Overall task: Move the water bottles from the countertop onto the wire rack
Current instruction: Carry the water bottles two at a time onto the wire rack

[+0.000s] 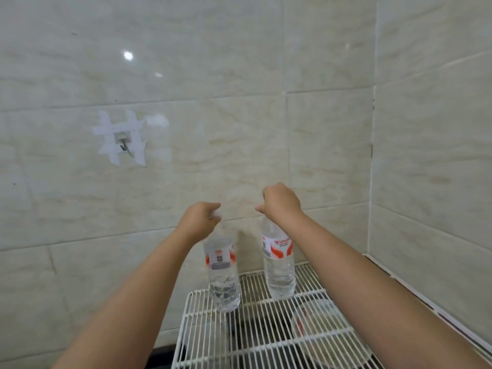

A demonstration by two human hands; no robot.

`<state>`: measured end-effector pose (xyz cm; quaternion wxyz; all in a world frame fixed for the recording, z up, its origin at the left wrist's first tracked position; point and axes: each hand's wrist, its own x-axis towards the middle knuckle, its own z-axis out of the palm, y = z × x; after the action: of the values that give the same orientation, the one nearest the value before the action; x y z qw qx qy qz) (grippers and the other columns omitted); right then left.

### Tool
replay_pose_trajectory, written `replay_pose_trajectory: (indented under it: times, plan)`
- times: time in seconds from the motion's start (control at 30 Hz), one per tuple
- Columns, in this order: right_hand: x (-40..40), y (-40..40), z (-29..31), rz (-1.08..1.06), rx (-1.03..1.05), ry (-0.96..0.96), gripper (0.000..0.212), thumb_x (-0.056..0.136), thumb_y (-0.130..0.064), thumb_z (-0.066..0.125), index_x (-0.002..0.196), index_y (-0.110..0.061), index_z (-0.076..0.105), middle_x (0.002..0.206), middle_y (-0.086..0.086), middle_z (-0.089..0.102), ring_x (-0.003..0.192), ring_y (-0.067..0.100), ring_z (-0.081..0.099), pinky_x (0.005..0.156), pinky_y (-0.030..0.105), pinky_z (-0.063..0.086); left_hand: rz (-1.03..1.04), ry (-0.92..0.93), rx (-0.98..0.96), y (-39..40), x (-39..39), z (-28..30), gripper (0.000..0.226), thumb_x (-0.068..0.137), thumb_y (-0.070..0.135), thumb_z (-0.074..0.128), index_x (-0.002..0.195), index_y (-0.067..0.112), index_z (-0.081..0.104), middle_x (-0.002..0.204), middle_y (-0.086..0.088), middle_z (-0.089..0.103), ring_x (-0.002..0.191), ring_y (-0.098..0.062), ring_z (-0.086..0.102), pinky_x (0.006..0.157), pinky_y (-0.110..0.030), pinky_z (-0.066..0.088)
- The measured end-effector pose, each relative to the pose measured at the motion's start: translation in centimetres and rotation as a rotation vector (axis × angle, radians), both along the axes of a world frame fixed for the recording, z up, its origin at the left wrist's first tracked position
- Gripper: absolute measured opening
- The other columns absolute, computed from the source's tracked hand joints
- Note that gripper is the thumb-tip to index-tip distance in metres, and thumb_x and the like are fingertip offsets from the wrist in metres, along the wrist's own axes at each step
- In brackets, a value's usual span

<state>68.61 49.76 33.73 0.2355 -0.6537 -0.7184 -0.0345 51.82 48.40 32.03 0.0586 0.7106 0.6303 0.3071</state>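
Left hand [203, 219] grips left bottle [222, 275] at rack [202, 339] edge | right hand [282, 203] grips right bottle [278, 265]

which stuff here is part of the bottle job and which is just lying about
Part of the job: left bottle, held at the top by the left hand; right bottle, held by the right hand; wire rack.

Just there: taped wall hook; round dish under the rack.

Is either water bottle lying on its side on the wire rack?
No: both the left bottle and right bottle stand upright on the wire rack, each held at the top.
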Motion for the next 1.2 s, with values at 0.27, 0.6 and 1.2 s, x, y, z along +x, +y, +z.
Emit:
replay_pose_trajectory:
  times: [0.27,0.6,1.2]
  plan:
    - [1.3,0.3,-0.7,0.158,0.007,0.060,0.023,0.088,-0.015,0.055,0.111,-0.009,0.055,0.116,0.016,0.060,0.105,0.031,0.055,0.076,0.031,0.041,0.160,0.008,0.071,0.0,0.5,-0.1,0.050,0.082,0.034,0.065,0.123,0.008,0.056,0.126,-0.011,0.059,0.115,-0.025,0.055,0.089,-0.031,0.044]
    - [1.9,-0.1,0.5,0.292,-0.158,-0.017,0.049,0.090,-0.032,0.052,0.134,-0.016,0.037,0.134,0.016,0.047,0.105,0.032,0.057,0.085,0.036,0.048,0.107,-0.110,0.066,-1.1,0.6,-1.1,0.045,0.093,0.030,0.050,0.130,0.004,0.045,0.132,-0.015,0.052,0.118,-0.028,0.051,0.092,-0.034,0.043]
    - [-0.1,0.2,-0.7,0.213,-0.056,-0.176,0.050,0.090,-0.033,0.054,0.133,-0.010,0.042,0.137,0.012,0.048,0.123,0.028,0.047,0.096,0.035,0.041,0.043,-0.069,0.048,-1.4,-0.3,-1.1,0.052,0.088,0.020,0.059,0.136,0.010,0.041,0.135,-0.013,0.051,0.123,-0.028,0.050,0.100,-0.036,0.041]
